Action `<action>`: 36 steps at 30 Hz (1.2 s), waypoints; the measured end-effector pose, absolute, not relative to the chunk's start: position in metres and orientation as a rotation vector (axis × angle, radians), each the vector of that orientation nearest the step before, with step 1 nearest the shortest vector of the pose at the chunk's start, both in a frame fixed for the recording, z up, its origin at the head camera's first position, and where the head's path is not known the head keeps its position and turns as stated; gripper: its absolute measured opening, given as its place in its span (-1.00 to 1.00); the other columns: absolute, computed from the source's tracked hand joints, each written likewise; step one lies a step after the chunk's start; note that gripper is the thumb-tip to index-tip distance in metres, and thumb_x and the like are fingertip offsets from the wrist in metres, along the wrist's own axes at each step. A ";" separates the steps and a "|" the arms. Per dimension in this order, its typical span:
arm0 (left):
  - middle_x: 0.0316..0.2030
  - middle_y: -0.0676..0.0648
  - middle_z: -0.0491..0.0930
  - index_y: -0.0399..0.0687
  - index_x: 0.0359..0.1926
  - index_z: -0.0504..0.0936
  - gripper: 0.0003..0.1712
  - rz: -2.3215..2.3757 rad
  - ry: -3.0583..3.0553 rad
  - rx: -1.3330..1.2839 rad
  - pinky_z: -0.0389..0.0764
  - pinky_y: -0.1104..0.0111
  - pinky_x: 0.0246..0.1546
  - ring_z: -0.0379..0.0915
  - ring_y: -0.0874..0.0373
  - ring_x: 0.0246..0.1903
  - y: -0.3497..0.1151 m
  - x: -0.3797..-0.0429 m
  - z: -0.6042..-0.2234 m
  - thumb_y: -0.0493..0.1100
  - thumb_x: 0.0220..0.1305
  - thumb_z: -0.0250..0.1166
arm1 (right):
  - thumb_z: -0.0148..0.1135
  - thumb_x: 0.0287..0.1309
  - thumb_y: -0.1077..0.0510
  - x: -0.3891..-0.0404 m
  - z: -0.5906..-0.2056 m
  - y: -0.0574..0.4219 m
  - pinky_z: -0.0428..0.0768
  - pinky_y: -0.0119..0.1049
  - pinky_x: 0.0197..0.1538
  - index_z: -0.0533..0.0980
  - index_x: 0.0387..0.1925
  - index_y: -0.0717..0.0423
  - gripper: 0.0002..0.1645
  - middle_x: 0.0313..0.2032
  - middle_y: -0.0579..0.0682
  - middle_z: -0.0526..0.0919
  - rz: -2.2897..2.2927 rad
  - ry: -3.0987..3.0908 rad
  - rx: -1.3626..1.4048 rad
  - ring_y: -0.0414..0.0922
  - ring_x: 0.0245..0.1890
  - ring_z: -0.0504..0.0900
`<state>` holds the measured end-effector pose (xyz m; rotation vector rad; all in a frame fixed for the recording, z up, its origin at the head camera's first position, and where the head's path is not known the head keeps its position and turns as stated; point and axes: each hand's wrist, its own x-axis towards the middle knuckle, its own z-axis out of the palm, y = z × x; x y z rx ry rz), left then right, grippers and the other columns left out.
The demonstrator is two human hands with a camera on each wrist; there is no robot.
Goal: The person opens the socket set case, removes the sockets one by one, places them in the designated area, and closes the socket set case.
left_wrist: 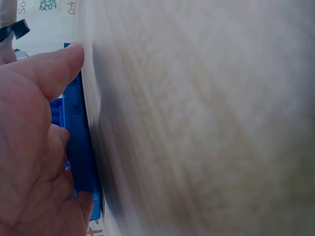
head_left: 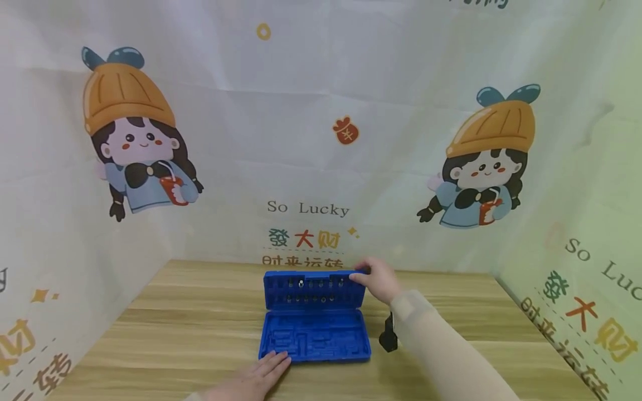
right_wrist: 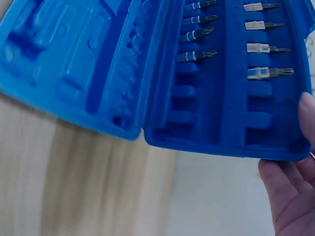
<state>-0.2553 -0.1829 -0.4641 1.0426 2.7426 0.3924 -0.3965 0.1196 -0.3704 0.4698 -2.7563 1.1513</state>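
A blue plastic bit case [head_left: 315,336] is unfolded on the table, its moulded tray lying flat and its lid [head_left: 281,303] raised at the back. Two rows of screwdriver bits [right_wrist: 196,55] sit in the lid; several slots there hold none. My right hand [head_left: 378,280] grips the lid's upper right corner, thumb on the inner side and fingers behind in the right wrist view. At the tray's front left edge my left hand [head_left: 258,376] rests with its fingers extended, touching the rim. In the left wrist view that hand [left_wrist: 39,142] covers part of the case.
A dark angular object [head_left: 388,334] shows just below my right wrist; whether it hangs from the wrist or stands on the table I cannot tell. The wood-grain table [head_left: 165,328] ends against printed cloth [head_left: 225,139] at the back and sides.
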 end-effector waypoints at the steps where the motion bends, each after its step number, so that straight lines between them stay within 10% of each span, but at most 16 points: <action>1: 0.43 -0.21 0.10 -0.16 0.47 0.11 -0.02 0.402 2.729 1.057 0.26 0.01 0.27 0.01 -0.22 0.39 -0.185 -0.256 -0.465 0.43 0.30 -0.03 | 0.29 0.22 0.10 -0.398 -0.373 0.120 0.54 -0.05 -0.01 0.59 -0.08 0.14 -0.72 -0.10 0.02 0.63 1.210 -2.728 0.425 -0.01 -0.05 0.58; 19: 0.39 -0.19 0.21 -0.14 0.45 0.17 -0.24 0.455 2.726 1.193 0.32 0.10 0.25 0.12 -0.16 0.36 -0.197 -0.249 -0.476 0.25 0.45 -0.09 | -0.02 0.40 0.33 -0.408 -0.399 0.120 0.50 0.20 0.03 0.35 0.29 0.25 -0.54 0.18 0.28 0.45 1.981 -2.442 0.219 0.22 0.15 0.48; 36: 0.39 -0.11 0.24 -0.07 0.44 0.22 -0.30 0.370 2.859 1.373 0.41 0.17 0.18 0.21 -0.06 0.33 -0.205 -0.244 -0.487 0.23 0.48 -0.14 | 0.04 -0.09 0.67 -0.418 -0.422 0.120 0.62 -0.05 -0.10 0.23 0.36 0.33 -0.12 0.28 0.36 0.33 2.006 -2.557 0.140 0.11 -0.03 0.62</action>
